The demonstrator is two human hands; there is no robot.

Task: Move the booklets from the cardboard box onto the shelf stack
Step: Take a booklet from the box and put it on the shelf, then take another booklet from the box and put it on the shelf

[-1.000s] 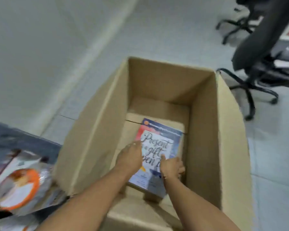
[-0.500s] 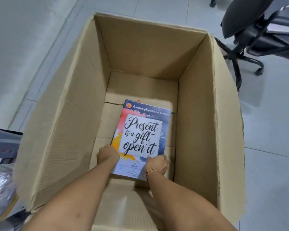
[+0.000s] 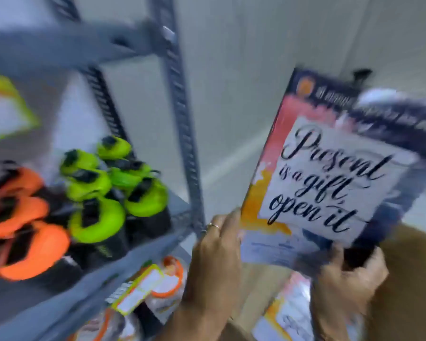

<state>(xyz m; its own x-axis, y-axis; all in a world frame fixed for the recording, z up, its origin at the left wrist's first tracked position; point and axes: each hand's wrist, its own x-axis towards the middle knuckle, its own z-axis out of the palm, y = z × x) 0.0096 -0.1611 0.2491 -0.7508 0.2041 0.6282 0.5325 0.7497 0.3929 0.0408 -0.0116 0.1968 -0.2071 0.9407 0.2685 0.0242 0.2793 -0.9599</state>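
A stack of booklets (image 3: 330, 173) with the cover "Present is a gift, open it" is lifted in the air, tilted to the right. My left hand (image 3: 214, 262) grips its lower left corner. My right hand (image 3: 349, 279) holds its lower right edge from beneath. The cardboard box (image 3: 408, 291) shows as a brown wall at the lower right, below the booklets. More of the same booklets (image 3: 285, 318) lie under my hands, blurred. The grey metal shelf (image 3: 182, 134) stands to the left of the booklets.
Green-capped bottles (image 3: 103, 193) and orange-capped bottles (image 3: 27, 232) fill the shelf board at left. Packaged orange-and-white items (image 3: 158, 286) lie on the lower shelf. A pale wall and floor are behind the shelf post. The picture is motion-blurred.
The booklets have been lifted out of the box bottom in both hands and carried up toward the shelf. The view has swung from the box interior to the shelf.
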